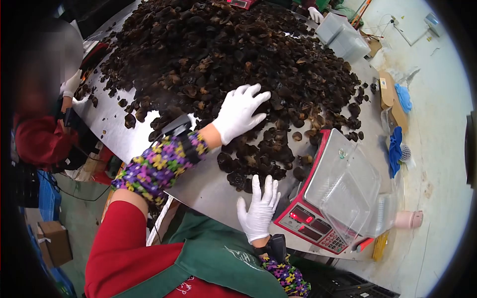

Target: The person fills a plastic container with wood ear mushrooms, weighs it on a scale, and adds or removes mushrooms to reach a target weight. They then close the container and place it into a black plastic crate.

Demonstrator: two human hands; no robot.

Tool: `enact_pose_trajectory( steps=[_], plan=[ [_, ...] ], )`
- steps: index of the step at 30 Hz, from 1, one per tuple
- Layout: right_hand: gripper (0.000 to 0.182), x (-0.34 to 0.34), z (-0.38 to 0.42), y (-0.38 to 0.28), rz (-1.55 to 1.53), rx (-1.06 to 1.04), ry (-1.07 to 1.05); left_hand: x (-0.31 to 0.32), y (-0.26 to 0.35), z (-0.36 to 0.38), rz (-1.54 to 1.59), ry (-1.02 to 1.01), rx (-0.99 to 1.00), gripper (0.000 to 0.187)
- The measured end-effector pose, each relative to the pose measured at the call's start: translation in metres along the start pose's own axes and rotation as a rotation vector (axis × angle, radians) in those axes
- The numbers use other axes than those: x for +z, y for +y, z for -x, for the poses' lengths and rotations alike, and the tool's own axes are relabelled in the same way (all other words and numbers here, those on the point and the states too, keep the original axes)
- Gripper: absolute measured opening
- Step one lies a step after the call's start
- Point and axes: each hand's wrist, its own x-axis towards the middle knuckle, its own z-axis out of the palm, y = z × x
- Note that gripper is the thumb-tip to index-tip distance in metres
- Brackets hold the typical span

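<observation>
A large heap of dark wood ear mushrooms [198, 54] covers much of the metal table. My left hand [242, 111], in a white glove, lies palm down on the heap's near edge with fingers spread. Closer to me, my right hand [259, 211], also gloved, has its fingers stretched out towards a small cluster of wood ear mushrooms [263, 154]. Its fingertips are right at the cluster's near edge. Just right of that hand is a red digital scale [310, 223] with lit red digits. A clear plastic container [350, 184] sits on its pan.
Clear plastic boxes [343, 37] stand at the far right of the table. Blue cloths [395, 151] and a pink cup [409, 219] are along the right edge. A co-worker [44, 129] with a white-gloved hand is at the left; another gloved hand [315, 15] shows at the far side.
</observation>
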Motion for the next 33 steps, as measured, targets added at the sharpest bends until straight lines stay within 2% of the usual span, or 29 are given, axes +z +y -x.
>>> enact_pose_trajectory(
  steps=[1, 2, 3, 5, 7, 11, 13, 16, 17, 19, 21, 22, 23, 28, 29, 31, 33],
  plan=[
    [0.079, 0.0, 0.0, 0.001, -0.004, -0.007, 0.01, 0.014, -0.004, -0.007, -0.086, 0.041, 0.041, 0.056],
    [0.079, 0.001, 0.0, 0.001, -0.001, -0.009, 0.014, 0.027, -0.006, -0.01, -0.104, -0.041, 0.002, 0.062],
    [0.081, 0.001, 0.0, 0.0, -0.009, 0.0, 0.019, 0.027, 0.003, -0.015, 0.045, -0.258, -0.122, 0.049],
    [0.082, 0.001, -0.001, 0.001, -0.012, 0.008, 0.026, 0.039, 0.014, -0.009, -0.005, -0.353, 0.037, 0.031],
    [0.081, 0.002, 0.0, 0.001, -0.016, 0.009, 0.022, 0.03, 0.041, 0.017, 0.002, -0.409, 0.112, 0.018],
    [0.079, 0.001, 0.0, 0.0, -0.023, 0.01, 0.021, -0.016, 0.061, 0.063, 0.127, -0.488, 0.226, 0.019],
    [0.079, 0.0, -0.001, -0.001, -0.022, 0.007, 0.013, -0.04, 0.058, 0.068, 0.163, -0.499, 0.192, 0.016],
    [0.078, 0.001, 0.0, -0.001, -0.011, 0.001, 0.015, -0.051, 0.04, 0.068, 0.28, -0.37, 0.023, 0.012],
    [0.077, 0.001, 0.0, -0.001, -0.007, -0.001, 0.022, -0.038, 0.024, 0.065, 0.26, -0.25, 0.066, 0.012],
    [0.077, 0.001, 0.0, -0.001, -0.01, 0.001, 0.026, -0.024, 0.003, 0.048, 0.222, -0.227, -0.025, 0.02],
    [0.077, 0.001, 0.0, 0.0, -0.01, 0.002, 0.032, -0.008, -0.007, 0.029, 0.143, -0.159, -0.039, 0.034],
    [0.077, 0.002, 0.0, 0.0, -0.014, 0.009, 0.027, -0.003, -0.006, 0.018, 0.116, -0.163, -0.043, 0.047],
    [0.076, 0.002, 0.0, 0.0, -0.02, 0.012, 0.022, 0.002, -0.001, 0.01, 0.105, -0.186, -0.039, 0.052],
    [0.073, 0.001, 0.0, 0.0, -0.027, 0.012, 0.018, 0.023, 0.043, 0.02, 0.316, -0.46, 0.038, 0.046],
    [0.074, 0.001, 0.0, 0.001, -0.038, 0.02, 0.013, 0.018, 0.05, 0.026, 0.341, -0.57, 0.022, 0.045],
    [0.072, 0.002, 0.001, 0.001, -0.022, 0.017, 0.019, 0.009, 0.055, 0.045, 0.332, -0.474, 0.146, 0.039],
    [0.07, 0.002, 0.001, 0.001, -0.012, 0.015, 0.022, -0.01, 0.053, 0.055, 0.343, -0.446, 0.155, 0.039]
  ],
)
